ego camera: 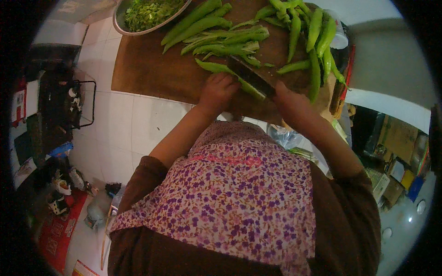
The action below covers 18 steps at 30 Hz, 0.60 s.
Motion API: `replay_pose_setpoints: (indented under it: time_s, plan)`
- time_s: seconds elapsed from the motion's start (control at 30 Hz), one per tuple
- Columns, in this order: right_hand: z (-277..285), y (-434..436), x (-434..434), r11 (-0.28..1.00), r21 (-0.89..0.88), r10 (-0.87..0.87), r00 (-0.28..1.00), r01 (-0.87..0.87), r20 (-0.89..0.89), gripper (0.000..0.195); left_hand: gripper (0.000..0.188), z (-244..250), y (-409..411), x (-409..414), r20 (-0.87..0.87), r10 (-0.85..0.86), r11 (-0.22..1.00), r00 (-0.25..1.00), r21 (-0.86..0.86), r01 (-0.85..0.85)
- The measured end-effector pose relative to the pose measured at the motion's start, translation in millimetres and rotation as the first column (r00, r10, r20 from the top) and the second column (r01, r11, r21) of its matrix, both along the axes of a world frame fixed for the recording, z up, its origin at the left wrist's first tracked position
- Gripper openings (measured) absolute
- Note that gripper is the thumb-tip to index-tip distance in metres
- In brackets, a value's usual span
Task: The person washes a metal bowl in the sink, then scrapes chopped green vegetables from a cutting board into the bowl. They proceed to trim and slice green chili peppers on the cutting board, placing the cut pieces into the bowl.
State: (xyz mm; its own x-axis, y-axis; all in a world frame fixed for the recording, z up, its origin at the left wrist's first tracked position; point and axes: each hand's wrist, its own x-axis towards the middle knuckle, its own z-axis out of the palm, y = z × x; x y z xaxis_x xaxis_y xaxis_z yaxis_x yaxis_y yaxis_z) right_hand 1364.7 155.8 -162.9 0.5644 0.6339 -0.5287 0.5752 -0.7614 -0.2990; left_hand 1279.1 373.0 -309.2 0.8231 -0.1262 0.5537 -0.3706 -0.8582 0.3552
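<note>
My left hand (219,90) presses a long green pepper (253,90) down on a brown wooden board (152,69). In my right hand (291,100) is a dark-bladed kitchen knife (252,76), its blade slanting along the pepper beside my left fingertips. The knife's handle is hidden in my fist. Just beyond the blade lies a pile of split green peppers (228,41). Whole green peppers (197,26) rest behind that pile, at the left. More whole peppers (314,31) are heaped on the board's right side, some hanging towards its edge.
A metal bowl (118,25) of chopped greens stands at the board's far left. White cups (339,39) are by the right wall, behind the pepper heap. A clear plastic bag (285,136) is below the board's near edge. A black metal-framed rack (94,103) stands on the left over white floor tiles.
</note>
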Motion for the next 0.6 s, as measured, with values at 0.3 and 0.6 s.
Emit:
replay_pose_setpoints:
  time_s: [0.3,0.6]
  plan:
    - [-44.1,2.5,-13.6,1.000,0.001,-0.005,0.996,0.005,0.084,0.029,0.021,-1.3,-3.1,0.6,0.013,-0.030,0.998,0.999,-0.058,0.031]
    - [3.6,8.9,-2.7,0.997,0.016,-0.069,0.996,0.070,-0.059,0.021,0.026,-8.5,17.4,-6.7,-0.062,-0.009,0.994,0.998,-0.112,0.002]
